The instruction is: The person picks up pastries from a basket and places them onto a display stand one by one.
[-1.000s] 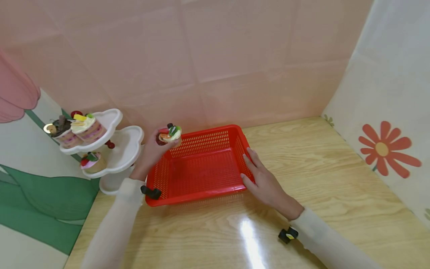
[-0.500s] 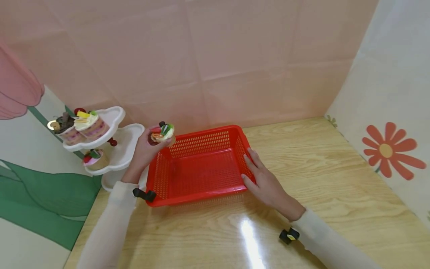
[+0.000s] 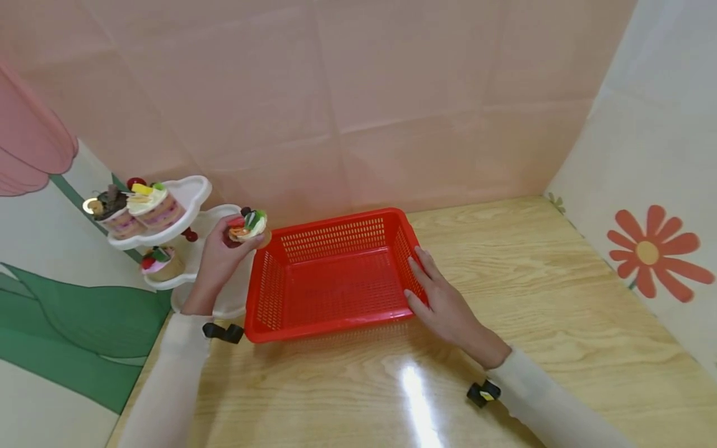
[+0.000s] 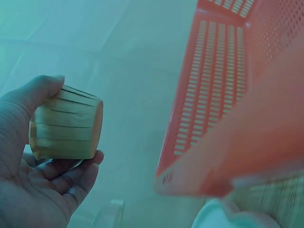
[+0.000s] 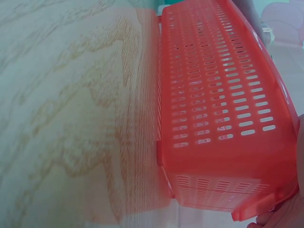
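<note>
My left hand (image 3: 218, 255) grips a cupcake (image 3: 250, 228) with white cream and bits of fruit on top. It is held off the table between the red basket (image 3: 336, 324) and the white tiered stand (image 3: 197, 194). The left wrist view shows the cupcake's ribbed pale brown case (image 4: 69, 126) with the thumb on one side and fingers on the other. My right hand (image 3: 448, 314) holds the basket's right rim near the front corner, thumb over the inner side. Some of its fingertips show outside the wall (image 5: 213, 164) in the right wrist view.
On the stand's top tier are a chocolate-topped cake cup (image 3: 116, 214) and a cream-topped cake cup (image 3: 155, 208). A pink-topped cupcake (image 3: 162, 264) sits one tier lower. A pink backdrop (image 3: 392, 93) rises behind the wooden table (image 3: 504, 249).
My left hand has carried the cupcake left, from over the basket's far left corner to beside the stand. The right hand stays on the basket rim. The head view has shifted slightly.
</note>
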Action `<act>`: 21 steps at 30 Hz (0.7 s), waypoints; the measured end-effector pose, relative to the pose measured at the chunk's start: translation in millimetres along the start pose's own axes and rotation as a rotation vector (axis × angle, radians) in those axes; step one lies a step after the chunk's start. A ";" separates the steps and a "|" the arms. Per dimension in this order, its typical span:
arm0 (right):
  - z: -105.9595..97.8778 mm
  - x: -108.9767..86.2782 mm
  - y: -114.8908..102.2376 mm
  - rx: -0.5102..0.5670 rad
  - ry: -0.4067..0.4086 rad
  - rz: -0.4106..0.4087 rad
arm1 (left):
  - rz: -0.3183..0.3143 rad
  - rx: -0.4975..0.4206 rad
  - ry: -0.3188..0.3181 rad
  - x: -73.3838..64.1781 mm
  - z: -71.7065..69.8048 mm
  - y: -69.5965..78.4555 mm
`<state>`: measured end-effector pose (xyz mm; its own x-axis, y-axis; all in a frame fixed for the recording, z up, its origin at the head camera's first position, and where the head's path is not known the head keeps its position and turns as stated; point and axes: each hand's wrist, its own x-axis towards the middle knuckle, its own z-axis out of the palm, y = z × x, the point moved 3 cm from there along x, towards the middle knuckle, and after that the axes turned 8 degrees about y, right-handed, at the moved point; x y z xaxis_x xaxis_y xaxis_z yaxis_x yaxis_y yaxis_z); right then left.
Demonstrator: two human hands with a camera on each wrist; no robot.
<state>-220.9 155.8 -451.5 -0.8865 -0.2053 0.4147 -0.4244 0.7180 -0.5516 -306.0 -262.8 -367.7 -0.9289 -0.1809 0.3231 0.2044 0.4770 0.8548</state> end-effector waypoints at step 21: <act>1.2 0.0 1.3 0.006 0.011 -0.013 | -0.092 0.085 0.251 -7.8 -44.7 -19.2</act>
<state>-221.7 156.0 -453.1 -0.8789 -0.2075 0.4294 -0.4370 0.7114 -0.5505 -288.8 -309.0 -368.5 -0.8345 -0.4292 0.3456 0.0863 0.5176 0.8513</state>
